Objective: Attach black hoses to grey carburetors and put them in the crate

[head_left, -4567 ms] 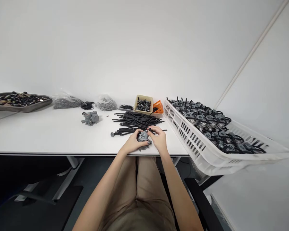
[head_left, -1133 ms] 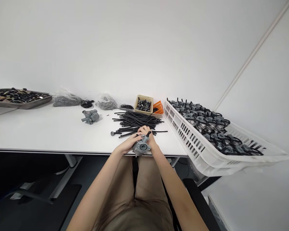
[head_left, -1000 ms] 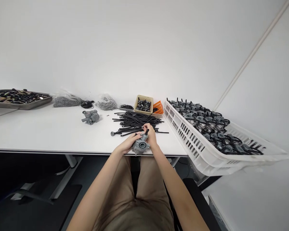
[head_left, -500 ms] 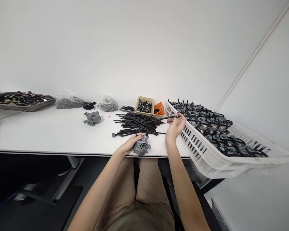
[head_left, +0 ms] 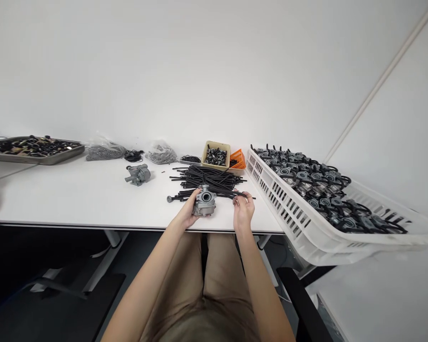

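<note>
The left grip point(head_left: 189, 211) is closed around a carburetor point(head_left: 205, 202), held upright near the front edge of the bench point(head_left: 74, 199), just in front of a tube pile point(head_left: 207, 179). The right grip point(head_left: 243, 209) is narrow, pinching one black tube point(head_left: 248, 196) beside the pile, with a loaded white crate point(head_left: 281, 204) farther right.

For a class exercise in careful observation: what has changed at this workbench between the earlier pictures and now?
The right hand has let go of the carburetor, reached out over the white crate, and come back pinching a black tube. The left hand keeps the carburetor, now moved forward against the tube pile. The tan box and loose carburetor stayed put.
</note>
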`<state>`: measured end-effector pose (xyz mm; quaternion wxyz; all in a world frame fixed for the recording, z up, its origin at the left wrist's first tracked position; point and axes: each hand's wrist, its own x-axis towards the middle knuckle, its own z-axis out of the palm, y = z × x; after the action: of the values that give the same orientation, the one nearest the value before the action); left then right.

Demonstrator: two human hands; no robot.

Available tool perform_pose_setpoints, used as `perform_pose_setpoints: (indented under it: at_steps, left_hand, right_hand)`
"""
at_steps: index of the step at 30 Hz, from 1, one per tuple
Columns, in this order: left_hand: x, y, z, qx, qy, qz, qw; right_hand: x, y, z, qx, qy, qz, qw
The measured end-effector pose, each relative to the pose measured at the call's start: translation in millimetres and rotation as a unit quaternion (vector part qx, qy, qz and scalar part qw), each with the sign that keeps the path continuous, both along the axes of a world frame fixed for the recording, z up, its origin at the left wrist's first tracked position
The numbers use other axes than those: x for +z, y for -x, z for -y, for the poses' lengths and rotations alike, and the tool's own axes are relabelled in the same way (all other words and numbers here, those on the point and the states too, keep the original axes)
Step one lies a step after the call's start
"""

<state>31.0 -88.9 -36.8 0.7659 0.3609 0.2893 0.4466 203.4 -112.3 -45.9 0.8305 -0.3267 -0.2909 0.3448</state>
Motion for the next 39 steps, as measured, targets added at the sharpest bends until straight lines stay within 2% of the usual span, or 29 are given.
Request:
perform_pose_setpoints:
  at_steps: [3,11,16,22,26,29,32,36,39]
  left_hand:
    - [4.8,1,-1,0.025,0.026,0.016,0.999]
    - [6.5,-1,-1,0.080,0.058,0.052,0.994]
    - [3.6,-2,-2,0.112,0.060,0.062,0.990]
    - [1.1,-2,-3,0.137,0.059,0.068,0.987]
    - [-1.1,-3,-4,0.142,0.048,0.062,0.987]
    - [-1.9,-5,-3,0.134,0.025,0.050,0.989]
    - [-0.9,-6,-1,0.131,0.016,0.036,0.991]
    - [0.7,-5,1,0.132,0.028,0.026,0.991]
    - [-0.1,-5,-1,0.134,0.025,0.034,0.990]
  right_hand:
    - [-8.4,1,2,0.009,0.001,-0.022,1.000]
    - [-3.4,7,14,0.095,0.061,0.071,0.991]
    - [-3.7,7,10,0.090,0.087,0.059,0.990]
    - [-6.8,3,9,0.058,0.076,0.033,0.995]
    - [-9.6,7,8,0.097,0.080,0.127,0.984]
    - [-12.7,13,6,0.147,0.075,0.241,0.956]
    - [-15.7,16,4,0.134,0.088,0.315,0.936]
    - [-17.1,16,3,0.106,0.121,0.363,0.918]
    - [-15.9,15,4,0.119,0.102,0.332,0.930]
